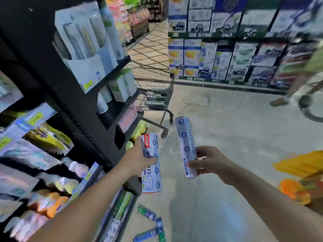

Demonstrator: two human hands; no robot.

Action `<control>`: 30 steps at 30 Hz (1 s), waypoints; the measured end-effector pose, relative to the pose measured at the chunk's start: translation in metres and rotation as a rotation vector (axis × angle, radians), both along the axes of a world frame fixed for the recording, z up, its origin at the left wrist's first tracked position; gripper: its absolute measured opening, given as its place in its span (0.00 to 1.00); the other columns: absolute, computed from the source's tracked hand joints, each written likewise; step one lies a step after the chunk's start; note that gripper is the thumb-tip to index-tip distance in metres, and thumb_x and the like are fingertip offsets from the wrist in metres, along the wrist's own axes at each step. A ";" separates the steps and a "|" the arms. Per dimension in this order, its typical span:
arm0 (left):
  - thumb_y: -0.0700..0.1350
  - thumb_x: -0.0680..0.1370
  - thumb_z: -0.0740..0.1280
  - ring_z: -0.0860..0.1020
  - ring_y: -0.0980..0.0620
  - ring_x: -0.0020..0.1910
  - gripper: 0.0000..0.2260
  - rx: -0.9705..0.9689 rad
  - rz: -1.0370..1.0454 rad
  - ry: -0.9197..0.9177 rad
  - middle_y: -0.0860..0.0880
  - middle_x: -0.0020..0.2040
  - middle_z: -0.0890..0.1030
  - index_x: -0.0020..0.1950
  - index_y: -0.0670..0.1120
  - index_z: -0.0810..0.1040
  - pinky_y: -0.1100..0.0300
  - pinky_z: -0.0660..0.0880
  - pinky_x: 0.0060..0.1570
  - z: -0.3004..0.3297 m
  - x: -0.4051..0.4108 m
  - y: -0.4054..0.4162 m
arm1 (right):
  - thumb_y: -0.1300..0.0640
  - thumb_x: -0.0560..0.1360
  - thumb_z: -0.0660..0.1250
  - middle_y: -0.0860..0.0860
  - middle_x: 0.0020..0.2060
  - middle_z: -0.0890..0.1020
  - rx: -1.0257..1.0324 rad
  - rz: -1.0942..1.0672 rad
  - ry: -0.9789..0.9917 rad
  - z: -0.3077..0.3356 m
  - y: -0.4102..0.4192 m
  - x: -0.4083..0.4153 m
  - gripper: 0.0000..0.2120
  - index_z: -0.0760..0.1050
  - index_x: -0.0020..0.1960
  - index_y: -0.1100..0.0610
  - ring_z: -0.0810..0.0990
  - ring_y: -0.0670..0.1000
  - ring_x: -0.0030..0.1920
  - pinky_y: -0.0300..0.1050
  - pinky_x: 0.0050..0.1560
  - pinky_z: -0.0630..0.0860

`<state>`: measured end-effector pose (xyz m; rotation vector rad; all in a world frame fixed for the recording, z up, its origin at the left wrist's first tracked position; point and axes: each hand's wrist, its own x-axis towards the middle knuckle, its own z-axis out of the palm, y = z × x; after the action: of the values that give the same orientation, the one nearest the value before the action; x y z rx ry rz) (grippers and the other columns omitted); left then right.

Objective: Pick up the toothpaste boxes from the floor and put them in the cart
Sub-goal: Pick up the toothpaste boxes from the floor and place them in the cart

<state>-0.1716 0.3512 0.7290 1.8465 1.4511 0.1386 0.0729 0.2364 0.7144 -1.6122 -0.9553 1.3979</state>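
My left hand [139, 158] grips a wide white-and-blue toothpaste box [151, 170] with a red label at its top end. My right hand [208, 161] holds a slimmer white-and-blue toothpaste box [185, 144] by its lower end, so it points up and away. Both boxes are raised in front of me, well above the floor. A wire shopping cart [155, 81] stands ahead beside the shelf end, with some green packs inside. Several more toothpaste boxes, green and blue [152, 224], lie on the floor below my arms.
A tall black shelf unit [73, 95] full of goods runs along my left. A stocked shelf wall [236, 55] lines the far side of the aisle. Another person's leg and shoe [279, 101] show at the right. Yellow and orange items [297, 180] sit at the right edge.
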 end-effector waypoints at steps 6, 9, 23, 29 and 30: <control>0.54 0.68 0.75 0.82 0.55 0.47 0.32 -0.033 -0.098 -0.017 0.56 0.51 0.81 0.66 0.57 0.62 0.51 0.81 0.49 -0.017 0.088 0.072 | 0.66 0.68 0.78 0.57 0.47 0.84 0.004 -0.081 0.008 -0.016 0.053 0.084 0.16 0.80 0.55 0.62 0.86 0.55 0.43 0.50 0.41 0.83; 0.55 0.68 0.75 0.82 0.52 0.48 0.33 -0.034 -0.101 -0.007 0.55 0.52 0.82 0.67 0.58 0.60 0.49 0.82 0.48 -0.027 0.139 0.105 | 0.65 0.68 0.78 0.58 0.49 0.84 -0.007 -0.084 -0.006 -0.027 0.085 0.136 0.18 0.81 0.56 0.60 0.86 0.57 0.45 0.55 0.45 0.83; 0.51 0.74 0.74 0.81 0.49 0.47 0.29 -0.055 0.044 0.044 0.52 0.52 0.79 0.64 0.59 0.57 0.47 0.83 0.36 0.004 0.347 0.235 | 0.65 0.68 0.78 0.57 0.49 0.84 0.013 -0.032 -0.018 0.005 0.235 0.360 0.17 0.79 0.55 0.59 0.86 0.51 0.39 0.45 0.37 0.81; 0.49 0.74 0.74 0.83 0.49 0.46 0.29 -0.089 0.073 0.022 0.53 0.53 0.80 0.66 0.61 0.59 0.46 0.83 0.35 0.007 0.397 0.302 | 0.63 0.68 0.79 0.55 0.47 0.83 0.008 -0.032 -0.033 0.002 0.303 0.407 0.19 0.78 0.57 0.60 0.86 0.53 0.41 0.49 0.40 0.83; 0.48 0.74 0.74 0.83 0.49 0.46 0.30 -0.101 0.081 0.022 0.52 0.53 0.79 0.67 0.61 0.59 0.45 0.83 0.35 0.005 0.404 0.315 | 0.63 0.68 0.79 0.55 0.46 0.82 0.001 -0.028 -0.030 0.000 0.315 0.413 0.19 0.78 0.56 0.60 0.86 0.53 0.41 0.48 0.39 0.82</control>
<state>0.2326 0.6660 0.7336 1.7136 1.5210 0.0833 0.4862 0.5518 0.7144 -1.6439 -0.9478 1.3571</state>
